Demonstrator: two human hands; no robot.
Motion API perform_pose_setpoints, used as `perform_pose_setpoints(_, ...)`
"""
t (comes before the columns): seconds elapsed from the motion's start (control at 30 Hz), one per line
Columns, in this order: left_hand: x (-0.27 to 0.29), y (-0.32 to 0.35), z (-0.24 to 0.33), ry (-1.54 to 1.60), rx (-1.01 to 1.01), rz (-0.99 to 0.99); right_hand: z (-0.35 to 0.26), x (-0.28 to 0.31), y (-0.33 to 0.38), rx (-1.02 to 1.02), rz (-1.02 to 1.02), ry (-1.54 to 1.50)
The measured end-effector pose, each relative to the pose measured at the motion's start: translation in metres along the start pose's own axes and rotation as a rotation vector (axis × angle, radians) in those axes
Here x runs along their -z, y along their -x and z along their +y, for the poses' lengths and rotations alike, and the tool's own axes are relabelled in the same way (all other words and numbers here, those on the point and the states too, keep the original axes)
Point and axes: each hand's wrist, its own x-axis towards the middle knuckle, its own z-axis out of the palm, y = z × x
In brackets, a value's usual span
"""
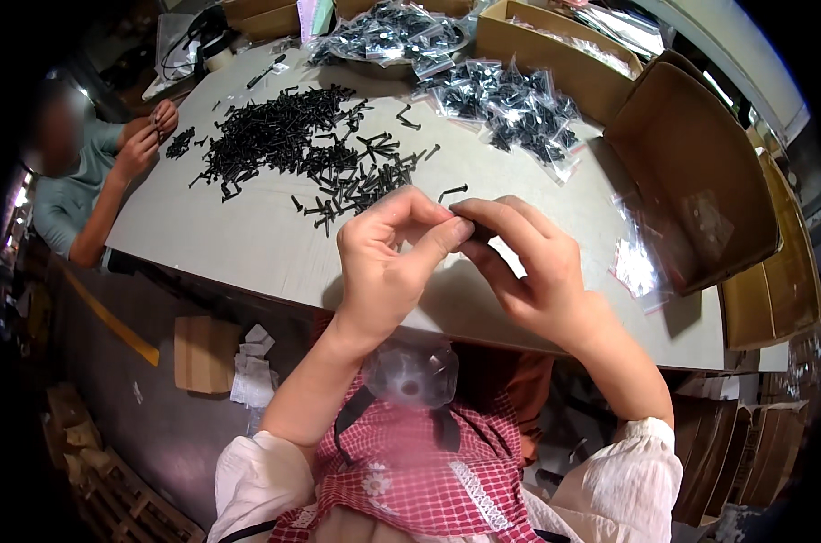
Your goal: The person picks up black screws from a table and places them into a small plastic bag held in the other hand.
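Note:
Above the near edge of the pale table, my left hand (381,264) and my right hand (539,267) meet with thumbs and fingertips pinched together. Whatever small dark thing lies between them is mostly covered by my fingers, so its kind cannot be made out. Just beyond my fingertips lies a single black screw (453,191). A loose spread of black screws (365,181) reaches close to my left hand, and a larger heap of black screws (270,134) lies behind it to the left.
Clear bags of black parts (519,113) lie at the back right, beside a bag-filled basin (392,41). Flat clear bags (641,262) rest by an open cardboard box (696,172). A long carton (555,45) stands behind. At the left, another person's hands (148,136) work over the table edge.

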Motion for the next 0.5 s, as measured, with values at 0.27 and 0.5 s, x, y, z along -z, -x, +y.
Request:
perform_pose_setpoints(0.27, -0.0018, 0.0019, -0.001, 0.102, 0.111, -0.052, 0.0051, 0.0018, 0.0032, -0.346, -0.036, -0.447)
perform_pose_setpoints(0.5, 0.0039, 0.0027, -0.0005, -0.01, 0.07, -0.066, 0.0055, 0.003, 0.0013, -0.374, -0.034, -0.461)
